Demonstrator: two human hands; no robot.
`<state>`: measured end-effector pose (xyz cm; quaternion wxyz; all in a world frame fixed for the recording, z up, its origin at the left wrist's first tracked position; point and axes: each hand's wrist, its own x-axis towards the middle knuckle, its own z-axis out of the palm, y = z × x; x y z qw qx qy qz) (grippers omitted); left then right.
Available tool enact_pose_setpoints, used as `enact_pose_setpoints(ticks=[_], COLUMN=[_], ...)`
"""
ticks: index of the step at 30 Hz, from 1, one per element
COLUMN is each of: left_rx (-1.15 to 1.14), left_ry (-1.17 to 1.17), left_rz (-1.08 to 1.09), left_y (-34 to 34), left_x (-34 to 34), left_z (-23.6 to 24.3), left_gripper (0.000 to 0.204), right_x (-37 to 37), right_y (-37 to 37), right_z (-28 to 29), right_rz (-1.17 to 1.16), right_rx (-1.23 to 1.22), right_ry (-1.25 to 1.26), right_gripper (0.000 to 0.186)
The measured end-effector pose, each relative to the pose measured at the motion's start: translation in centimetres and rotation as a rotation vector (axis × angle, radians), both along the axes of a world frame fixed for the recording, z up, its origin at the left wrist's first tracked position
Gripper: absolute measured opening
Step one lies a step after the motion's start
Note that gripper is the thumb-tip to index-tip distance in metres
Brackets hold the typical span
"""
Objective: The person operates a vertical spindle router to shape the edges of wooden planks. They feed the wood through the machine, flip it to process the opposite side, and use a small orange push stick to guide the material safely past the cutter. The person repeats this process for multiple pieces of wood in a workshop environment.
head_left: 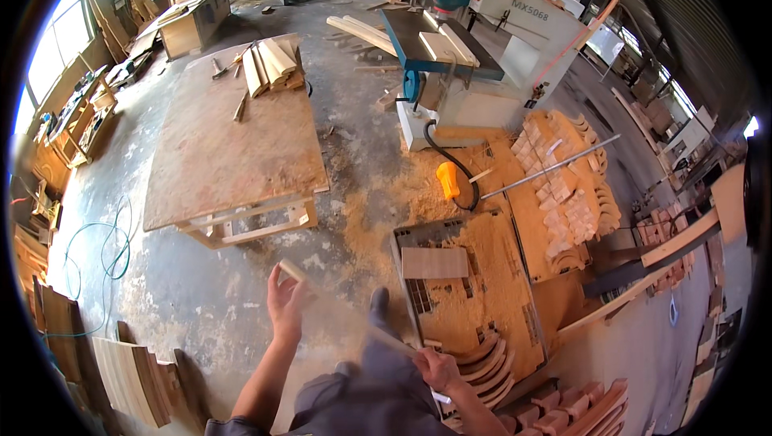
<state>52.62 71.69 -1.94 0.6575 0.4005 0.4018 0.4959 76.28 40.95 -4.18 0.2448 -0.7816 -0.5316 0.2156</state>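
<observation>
A long, thin wooden strip, blurred along its middle, slants across in front of my body. Its far end rises at the fingers of my left hand, which are curled round it. My right hand is closed on the lower end, close to my right thigh. Beside that hand lie several curved wooden pieces, stacked on a pallet strewn with sawdust. A small white thing shows just under my right hand; its kind is unclear.
Ahead on the left stands a wooden worktable bearing wooden strips and a hammer. A woodworking machine is ahead right, near an orange-yellow tool and stacked shaped blocks. A green hose lies on the left floor.
</observation>
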Motion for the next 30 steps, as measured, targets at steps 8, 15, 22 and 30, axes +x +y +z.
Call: enact_pose_setpoints(ticks=[8, 15, 22, 30], left_rx=[-0.156, -0.097, -0.163, -0.076], left_ry=[0.295, 0.207, 0.293, 0.300], left_rz=[-0.132, -0.107, -0.019, 0.098], left_y=[14.6, 28.0, 47.0, 67.0], left_x=[13.7, 24.5, 33.5, 37.9], left_z=[-0.5, -1.1, -3.8, -1.7], left_gripper=[0.022, 0.016, 0.017, 0.015], right_x=[16.0, 27.5, 37.3, 45.3], right_y=[21.3, 40.9, 60.6, 86.0], right_z=[-1.7, 2.3, 2.3, 5.1], right_rz=[-0.257, -0.281, -0.235, -0.234], right_rx=[0.103, 0.080, 0.037, 0.039], right_ry=[0.260, 0.618, 0.793, 0.800], right_gripper=[0.022, 0.017, 0.017, 0.020])
